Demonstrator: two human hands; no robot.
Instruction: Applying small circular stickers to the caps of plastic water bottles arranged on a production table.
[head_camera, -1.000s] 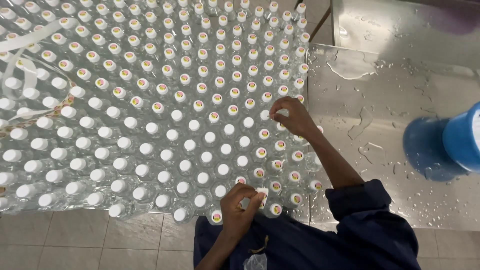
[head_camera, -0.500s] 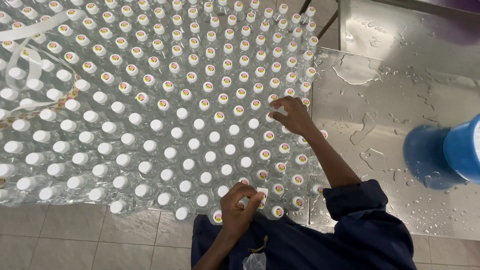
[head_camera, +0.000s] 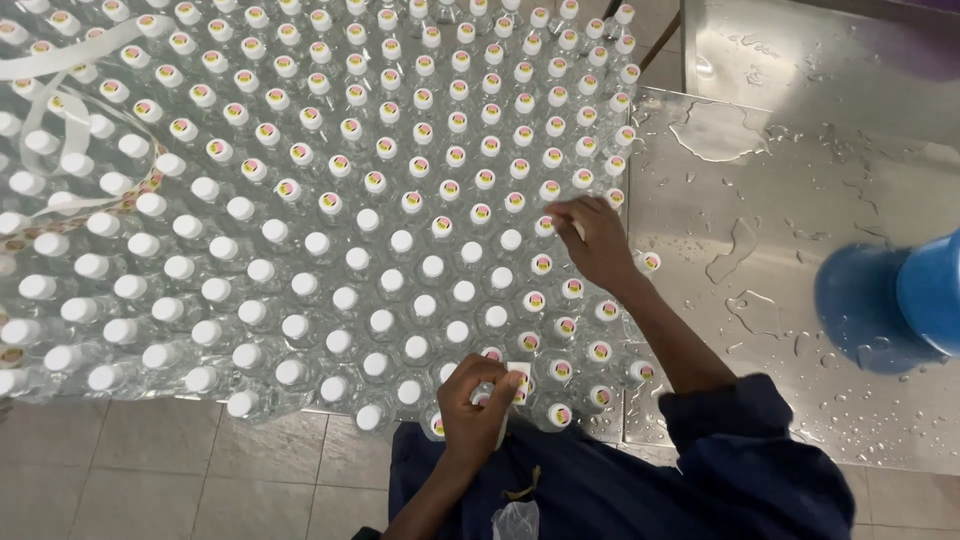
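A dense field of clear plastic bottles (head_camera: 330, 200) with white caps stands on a steel table (head_camera: 780, 250). Many caps carry a small round pink-and-yellow sticker; several in the near middle are plain white. My right hand (head_camera: 595, 240) presses its fingertips onto a bottle cap (head_camera: 545, 226) at the boundary of stickered and plain caps. My left hand (head_camera: 478, 400) at the near edge pinches a white strip of stickers (head_camera: 520, 378) over the front-row bottles.
A long white sticker backing ribbon (head_camera: 70, 120) loops over the bottles at the far left. A blue container (head_camera: 935, 290) stands at the right on the wet steel surface with water puddles. Tiled floor (head_camera: 150, 470) lies below the table's near edge.
My right hand has come down onto a cap and flattened its fingers. My left hand stays at the front row with the strip. The view has shifted slightly.
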